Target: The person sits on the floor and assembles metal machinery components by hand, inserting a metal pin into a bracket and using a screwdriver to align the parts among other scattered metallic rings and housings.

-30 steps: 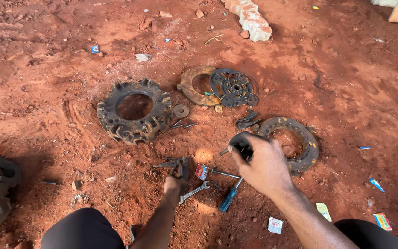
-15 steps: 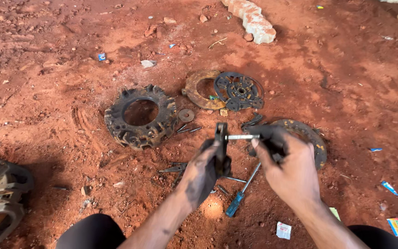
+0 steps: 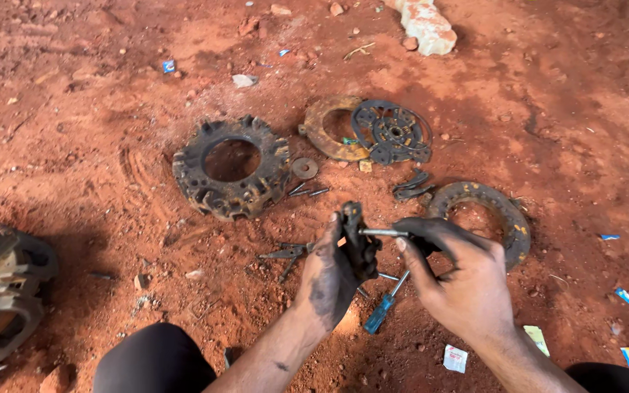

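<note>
Left hand point(image 3: 333, 280) clenched around a small dark metal part point(image 3: 356, 240), held up just above the red dirt ground point(image 3: 111, 145); right hand point(image 3: 460, 280) with fingers point(image 3: 410, 268) wrapped on the black handle of a tool whose bright metal shaft point(image 3: 384, 233) meets the part from the side. Both hands smeared with black grease. Lying beneath them, a blue-handled screwdriver point(image 3: 381, 311) and a few loose bolts point(image 3: 307, 191); farther out, a heavy dark ring-shaped housing point(image 3: 231, 167), a rusty ring point(image 3: 323, 131) touching a spoked dark plate point(image 3: 393, 132), and another worn ring point(image 3: 489, 218) just beside the right hand. Likely risks: greasy grip slipping, shaft skidding off the part toward the left palm; small pieces dropped into loose dirt, hard to find and gritty afterwards; side force on the shaft twisting the part out of the clench.
</note>
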